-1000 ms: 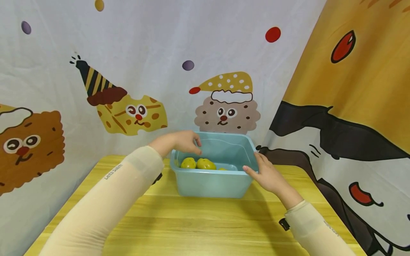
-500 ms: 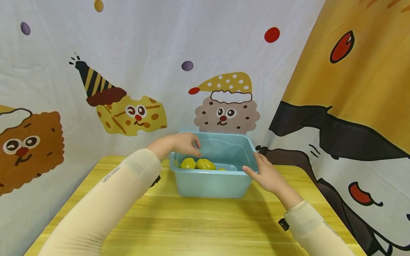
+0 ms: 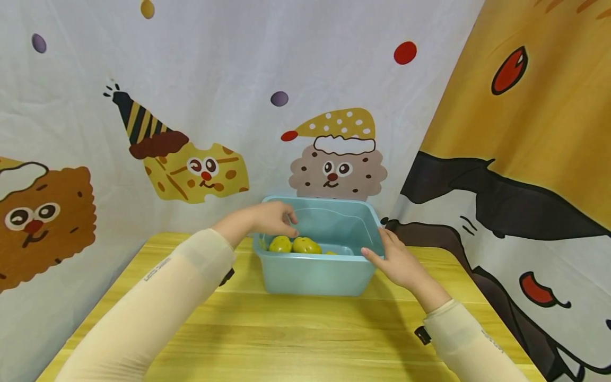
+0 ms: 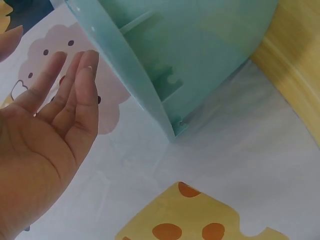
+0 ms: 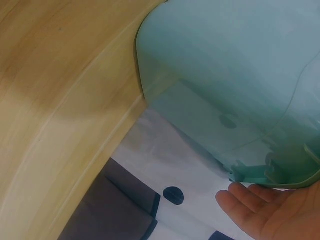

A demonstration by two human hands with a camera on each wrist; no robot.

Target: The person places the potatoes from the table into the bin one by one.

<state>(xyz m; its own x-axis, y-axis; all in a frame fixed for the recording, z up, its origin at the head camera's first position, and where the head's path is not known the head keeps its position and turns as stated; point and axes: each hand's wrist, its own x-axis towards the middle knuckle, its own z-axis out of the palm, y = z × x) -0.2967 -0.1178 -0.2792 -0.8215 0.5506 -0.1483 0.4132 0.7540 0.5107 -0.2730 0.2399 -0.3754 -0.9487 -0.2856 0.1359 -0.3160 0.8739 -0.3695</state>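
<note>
A light blue plastic tub (image 3: 315,276) stands on the wooden table. Two glossy yellow-green round fruits (image 3: 306,245) show at its left end, and a sliver of another yellow thing (image 3: 331,253) peeks over the front rim. Over the tub's left side, my left hand (image 3: 272,218) hovers above the fruits with nothing in it; the left wrist view shows its palm and loosely extended fingers (image 4: 86,85) beside the rim. My right hand (image 3: 402,261) rests at the tub's right rim, thumb near the front corner. In the right wrist view its fairly straight fingers (image 5: 250,202) touch the rim.
The pale yellow wooden table (image 3: 286,334) stretches in front of the tub. Close behind it hangs a white cloth (image 3: 215,63) printed with cartoon cookies and cheese. A yellow and black printed cloth (image 3: 549,138) hangs on the right.
My left hand has drifted slightly left and lower over the tub's left side, still holding nothing. My right hand, the tub and the fruits stay in place.
</note>
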